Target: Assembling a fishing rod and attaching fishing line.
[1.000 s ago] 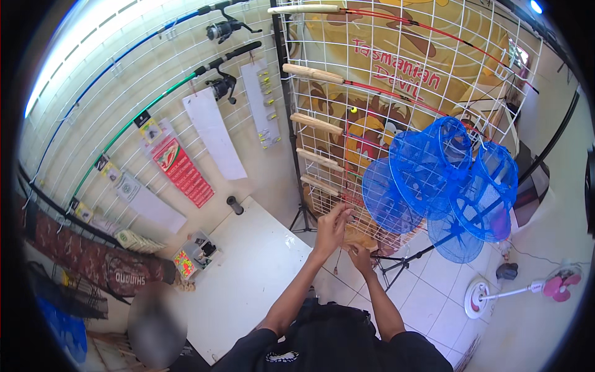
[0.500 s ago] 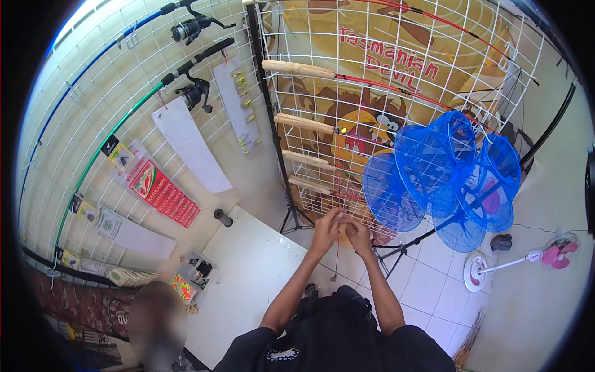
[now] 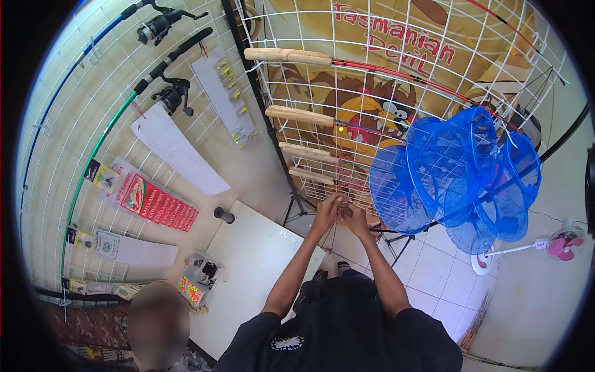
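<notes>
Both my hands are close together in front of the wire rack, fingers pinched. My left hand (image 3: 327, 212) and my right hand (image 3: 355, 219) hold a thin reddish line (image 3: 332, 238), whose lower end hangs below them. Higher up, a small yellow bead (image 3: 341, 129) sits beside a wooden-handled fishing rod (image 3: 300, 115), and a thin strand seems to run from there toward my fingers. Exactly what lies between the fingertips is too small to make out. More rods with pale wooden handles (image 3: 308, 152) lie across the white wire rack (image 3: 310, 87) just beyond my hands.
Blue mesh nets (image 3: 446, 167) hang right of my hands. A white table (image 3: 260, 260) stands left, bearing a tackle box (image 3: 199, 279). Rods with reels (image 3: 172, 94) and packets (image 3: 149, 195) hang on the left wall rack. A pink-bladed fan (image 3: 565, 243) stands right. A blurred person (image 3: 158, 325) is lower left.
The view has shifted slightly, and the nets and racks sit differently in the picture. My hands stay together at the line, a little higher in the picture, with the right hand closer to the left.
</notes>
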Demonstrator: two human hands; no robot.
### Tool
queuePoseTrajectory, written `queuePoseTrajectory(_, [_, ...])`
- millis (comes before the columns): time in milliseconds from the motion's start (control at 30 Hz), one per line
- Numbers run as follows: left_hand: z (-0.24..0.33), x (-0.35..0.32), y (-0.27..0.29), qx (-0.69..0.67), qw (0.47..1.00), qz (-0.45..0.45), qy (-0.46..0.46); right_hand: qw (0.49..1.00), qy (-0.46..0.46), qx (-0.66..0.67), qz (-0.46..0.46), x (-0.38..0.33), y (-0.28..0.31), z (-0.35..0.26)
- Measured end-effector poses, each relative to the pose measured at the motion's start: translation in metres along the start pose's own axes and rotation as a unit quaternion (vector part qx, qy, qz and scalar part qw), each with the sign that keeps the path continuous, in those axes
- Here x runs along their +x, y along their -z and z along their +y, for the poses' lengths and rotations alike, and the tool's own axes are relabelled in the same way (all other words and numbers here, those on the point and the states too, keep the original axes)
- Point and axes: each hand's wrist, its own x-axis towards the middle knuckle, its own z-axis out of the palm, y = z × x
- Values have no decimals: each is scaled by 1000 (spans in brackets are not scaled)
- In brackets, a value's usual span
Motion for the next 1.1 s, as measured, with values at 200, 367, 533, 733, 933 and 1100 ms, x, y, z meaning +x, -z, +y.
queuePoseTrajectory(200, [-15,16,-4,23,998,-32,41,996,-62,-59,-26,20,2,17])
queuePoseTrajectory(367, [-35,26,-4,25,998,-50,24,998,-37,-57,14,23,-3,41])
queuePoseTrajectory(533, [-58,31,-5,10,999,-52,9,995,-70,-74,8,15,1,76])
queuePoseTrajectory(733, [-73,33,-15,-6,998,-59,16,996,-74,-36,22,3,12,123])
queuePoseTrajectory(933, [-77,31,-18,19,997,-69,-2,997,-59,-46,33,-17,22,164])
queuePoseTrajectory(1100, [-96,23,-4,18,998,-56,28,994,-95,-37,-31,-40,23,191])
